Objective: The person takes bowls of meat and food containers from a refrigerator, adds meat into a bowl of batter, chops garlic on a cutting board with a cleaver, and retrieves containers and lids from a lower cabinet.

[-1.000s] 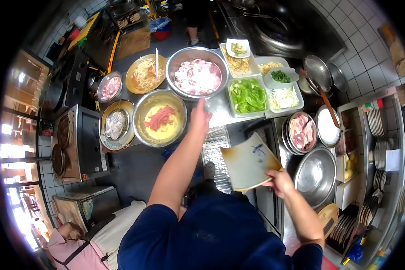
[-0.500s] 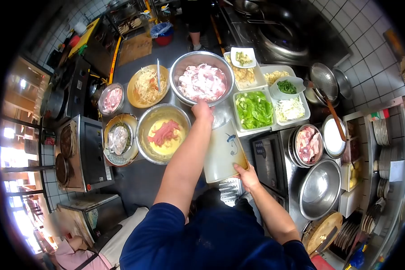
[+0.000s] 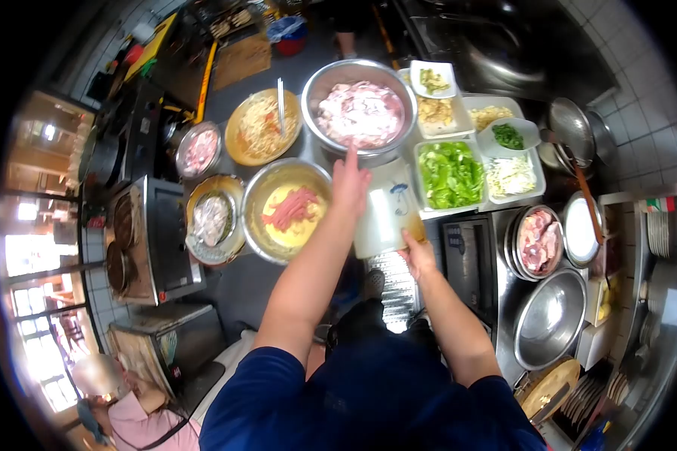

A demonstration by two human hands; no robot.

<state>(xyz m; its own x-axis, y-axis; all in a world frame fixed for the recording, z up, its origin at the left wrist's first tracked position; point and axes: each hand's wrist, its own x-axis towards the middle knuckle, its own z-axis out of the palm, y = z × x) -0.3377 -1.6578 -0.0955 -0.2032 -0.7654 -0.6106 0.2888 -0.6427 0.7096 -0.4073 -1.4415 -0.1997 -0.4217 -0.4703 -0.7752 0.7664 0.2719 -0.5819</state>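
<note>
My left hand [image 3: 351, 183] reaches to the near rim of a large steel bowl of pale raw meat pieces [image 3: 359, 113]. Its index finger points toward the meat, and I cannot tell whether the fingertip touches rim or meat; nothing shows in this hand. My right hand [image 3: 420, 255] grips the near right edge of a white rectangular tray with a blue flower drawing [image 3: 384, 214], thumb on top. The tray lies just below the bowl, partly behind my left hand. Left of my left forearm is a steel bowl with yellow egg mixture and pink meat strips [image 3: 289, 212].
A yellow bowl of shredded food [image 3: 265, 128] with chopsticks stands at the back left. On the right are tubs of green peppers [image 3: 451, 174] and white shreds [image 3: 510, 175], stacked bowls of meat [image 3: 538, 240] and a steel basin [image 3: 551, 319]. A person in pink [image 3: 147, 421] is at the lower left.
My left hand has gone from grasping the bowl rim to a stretched index finger. The right hand still holds the tray. The whole view has shifted, so the worktop appears farther right and up.
</note>
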